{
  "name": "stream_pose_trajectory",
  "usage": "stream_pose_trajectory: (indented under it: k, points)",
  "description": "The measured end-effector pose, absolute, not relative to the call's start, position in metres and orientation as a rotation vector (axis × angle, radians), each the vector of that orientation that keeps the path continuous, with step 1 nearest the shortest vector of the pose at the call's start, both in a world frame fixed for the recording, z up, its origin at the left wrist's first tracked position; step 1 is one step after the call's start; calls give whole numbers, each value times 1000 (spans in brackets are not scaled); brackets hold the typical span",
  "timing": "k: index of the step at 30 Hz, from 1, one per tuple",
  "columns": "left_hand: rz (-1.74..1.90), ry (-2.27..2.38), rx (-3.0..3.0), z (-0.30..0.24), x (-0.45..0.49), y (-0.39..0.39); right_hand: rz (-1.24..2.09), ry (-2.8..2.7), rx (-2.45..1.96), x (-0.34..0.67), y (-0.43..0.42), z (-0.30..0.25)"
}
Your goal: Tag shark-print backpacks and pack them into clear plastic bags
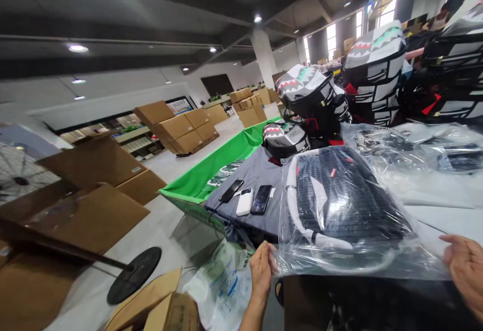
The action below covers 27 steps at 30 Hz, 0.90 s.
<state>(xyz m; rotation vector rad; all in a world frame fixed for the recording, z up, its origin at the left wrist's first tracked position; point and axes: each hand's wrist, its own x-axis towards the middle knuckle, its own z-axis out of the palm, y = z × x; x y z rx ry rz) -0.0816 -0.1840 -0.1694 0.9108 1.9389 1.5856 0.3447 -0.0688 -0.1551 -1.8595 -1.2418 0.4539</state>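
Note:
In front of me on the table lies a clear plastic bag (362,263) with a dark quilted backpack (339,200) inside, its pale straps showing through the film. My left hand (262,265) is closed, pinching the bag's near left corner. At the near right corner, my right hand (466,265) holds the film's edge, index finger partly stretched out. The bag's near edge runs taut between both hands. Left of the bag, a white phone-like device (245,201) rests between two dark phones, one black phone (261,199) closest to the bag.
Stacked grey-and-black backpacks (375,74) with zigzag prints stand behind the bag. More plastic-wrapped items (392,142) lie at right. A green-lined bin (211,162) adjoins the table. Open cartons (92,215), a round stand base (135,275) and loose plastic (222,280) occupy the floor.

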Motion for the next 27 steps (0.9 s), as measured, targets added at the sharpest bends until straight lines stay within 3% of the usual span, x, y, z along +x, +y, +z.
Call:
stream_pose_trajectory:
  k: [3,6,10,15,22,27]
  points:
    - [1511,2106,1098,-154,-75,-167,488,-1176,-1799,335,-71,-133]
    - [1575,2315,1656,-124,-42,-161,585,-1137,-1791,334,-73,-125]
    - [1089,1879,2426,-89,31,-145,604,-1099,-1744,335,-76,-121]
    - [827,1593,2443,-78,71,-122,650,-1059,-1669,336,-78,-116]
    - [971,1638,2450,-88,51,-134,705,-972,-1621,343,-70,-134]
    - [1003,1606,2483,-78,51,-117,565,-1115,-1735,354,-69,-133]
